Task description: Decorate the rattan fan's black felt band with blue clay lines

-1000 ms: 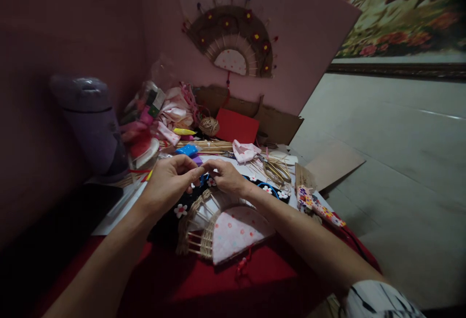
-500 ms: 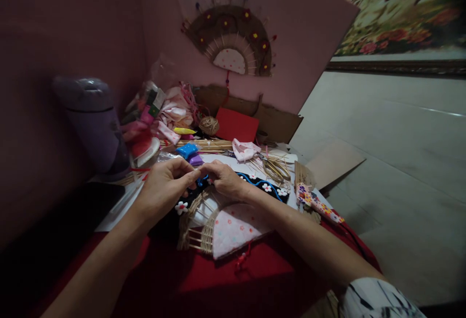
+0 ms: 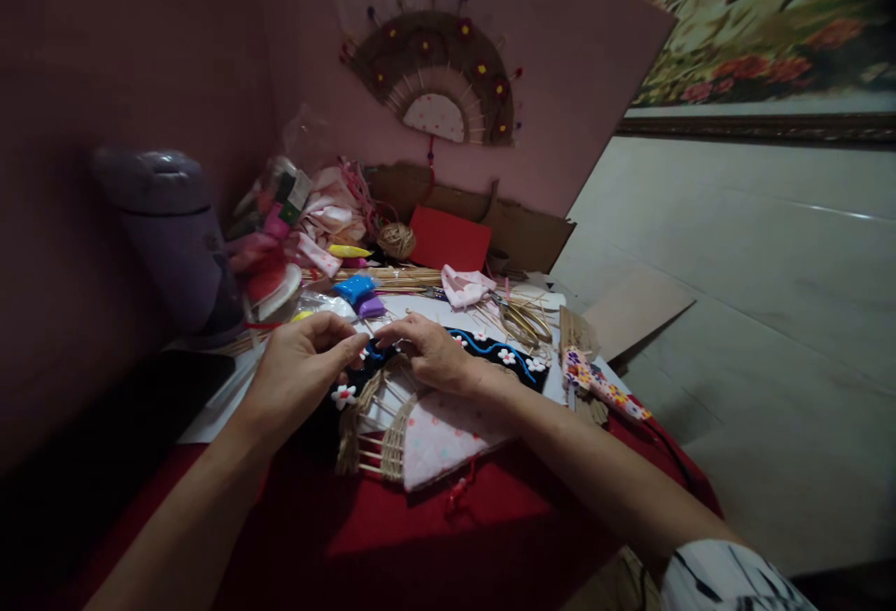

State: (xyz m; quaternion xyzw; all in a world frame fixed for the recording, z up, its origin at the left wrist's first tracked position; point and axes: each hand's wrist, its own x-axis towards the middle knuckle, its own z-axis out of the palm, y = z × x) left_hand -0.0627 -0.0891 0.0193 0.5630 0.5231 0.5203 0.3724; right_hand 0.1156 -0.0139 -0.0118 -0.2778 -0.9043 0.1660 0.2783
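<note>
A handmade fan (image 3: 434, 429) lies on the red cloth (image 3: 434, 536), with a pink dotted centre, woven straw ribs and a black band bearing white flowers and a blue wavy line. My left hand (image 3: 298, 373) is curled, fingertips pinching at the top of the black band near a blue bit. My right hand (image 3: 438, 354) rests on the same band just to the right, fingers bent and pressing on the band. The fingertips of both hands almost meet.
A purple flask (image 3: 172, 233) stands at the left. Behind the hands lie fabric scraps (image 3: 329, 210), a twine ball (image 3: 396, 240), blue clay (image 3: 354, 287), sticks (image 3: 392, 277), scissors (image 3: 522, 320) and a red card (image 3: 449, 238). A finished fan (image 3: 434, 89) hangs on the pink board. Pale floor lies at the right.
Both hands have dropped slightly lower onto the black band and moved a little left; the view has shifted slightly. The fan stays in place.
</note>
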